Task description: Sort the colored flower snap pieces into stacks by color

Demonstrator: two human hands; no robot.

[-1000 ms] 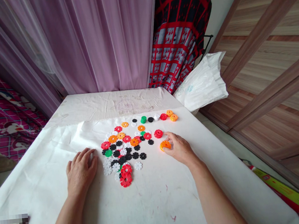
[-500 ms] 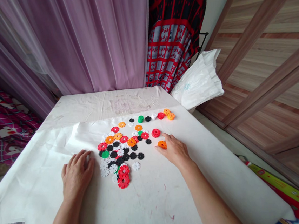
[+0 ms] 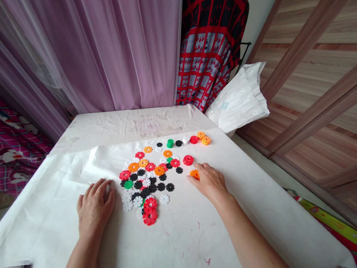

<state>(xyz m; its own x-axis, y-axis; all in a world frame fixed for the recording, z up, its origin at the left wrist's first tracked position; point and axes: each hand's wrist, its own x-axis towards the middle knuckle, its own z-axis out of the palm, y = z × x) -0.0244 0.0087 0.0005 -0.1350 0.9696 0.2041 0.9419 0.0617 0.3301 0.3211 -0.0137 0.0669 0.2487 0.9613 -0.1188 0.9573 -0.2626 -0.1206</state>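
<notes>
My left hand (image 3: pixel 96 205) lies palm down on the white cloth, fingers stretched out, left of a loose spread of notched plastic discs. Beside the spread, my right hand (image 3: pixel 210 179) has its thumb and fingers around an orange notched disc (image 3: pixel 194 174) at the table surface. Part of that disc is hidden under the fingers, and I cannot tell if more discs lie below it. Just beyond it sits a small stack of red discs (image 3: pixel 188 160). The spread mixes black discs (image 3: pixel 170 187), white discs (image 3: pixel 164 199), red discs (image 3: pixel 150 216), orange and green ones.
Toward the back right runs a row of small stacks: a green stack (image 3: pixel 170 143), a black stack (image 3: pixel 178 143), a white one, a red one and orange stacks (image 3: pixel 206 141). A white bag (image 3: pixel 241 98) hangs at the table's right edge. Purple curtains (image 3: pixel 120 51) hang behind.
The view has shifted slightly, so everything sits a little further right in the picture. Both hands stay in nearly the same place against the discs.
</notes>
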